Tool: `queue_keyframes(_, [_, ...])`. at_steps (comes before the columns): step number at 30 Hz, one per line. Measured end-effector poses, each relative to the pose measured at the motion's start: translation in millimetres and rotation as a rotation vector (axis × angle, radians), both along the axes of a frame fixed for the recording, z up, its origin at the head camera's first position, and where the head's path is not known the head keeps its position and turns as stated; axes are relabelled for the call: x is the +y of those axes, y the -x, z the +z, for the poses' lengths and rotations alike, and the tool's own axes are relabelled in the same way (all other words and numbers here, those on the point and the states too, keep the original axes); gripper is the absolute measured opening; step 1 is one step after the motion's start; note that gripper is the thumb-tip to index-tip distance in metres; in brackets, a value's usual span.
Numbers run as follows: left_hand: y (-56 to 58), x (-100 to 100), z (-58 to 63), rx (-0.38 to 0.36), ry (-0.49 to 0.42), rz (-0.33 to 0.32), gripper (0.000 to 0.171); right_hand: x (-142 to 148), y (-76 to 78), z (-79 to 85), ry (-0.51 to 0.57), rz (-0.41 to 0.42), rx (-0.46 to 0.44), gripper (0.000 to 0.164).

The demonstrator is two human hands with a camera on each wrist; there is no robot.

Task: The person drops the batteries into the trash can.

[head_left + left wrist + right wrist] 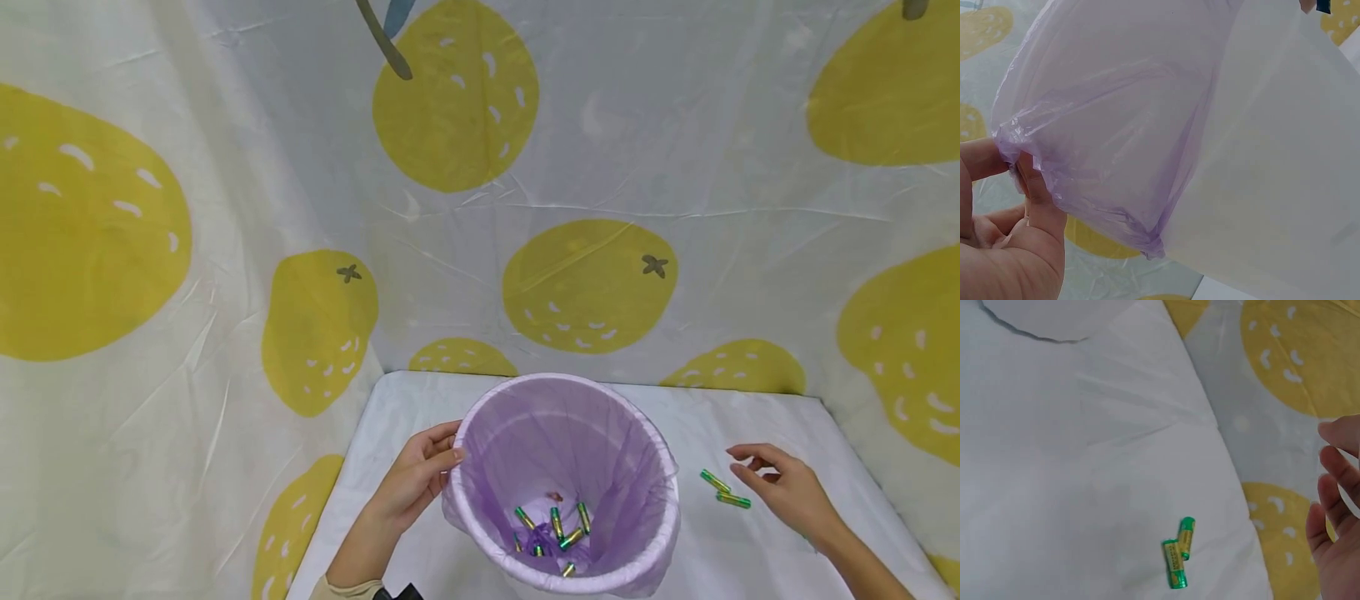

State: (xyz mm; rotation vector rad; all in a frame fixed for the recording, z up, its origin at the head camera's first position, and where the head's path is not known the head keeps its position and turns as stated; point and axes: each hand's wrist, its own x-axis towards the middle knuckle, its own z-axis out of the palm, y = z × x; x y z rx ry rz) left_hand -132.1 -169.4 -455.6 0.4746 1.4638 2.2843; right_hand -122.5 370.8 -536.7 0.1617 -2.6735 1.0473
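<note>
A white wastebasket [670, 508] lined with a thin purple bag [1116, 131] stands tilted, its mouth facing me. My left hand [411, 475] pinches the rim and bag edge at its left side, thumb on top. Inside, at the bottom, lie several green-and-gold batteries [572, 538] and a small reddish-brown bit [554, 496]. To the right of the basket my right hand [791, 492] hovers with loosely bent fingers and nothing between them. Just left of its fingertips, two batteries [1175, 564] touch each other on the white cloth.
White cloth covers the table [420, 400]. Behind and at both sides hang curtains [720, 208] printed with large yellow fruit. In the right wrist view, a curved, dark-edged pale shape [1054, 319] shows at the upper left.
</note>
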Motion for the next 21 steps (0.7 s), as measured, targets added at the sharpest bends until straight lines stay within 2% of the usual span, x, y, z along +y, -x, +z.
queue_keyframes(21, [-0.4, 0.6, 1.2, -0.002, -0.003, 0.000, 0.052, 11.8, -1.3, -43.7, -0.023, -0.102, -0.136, 0.024])
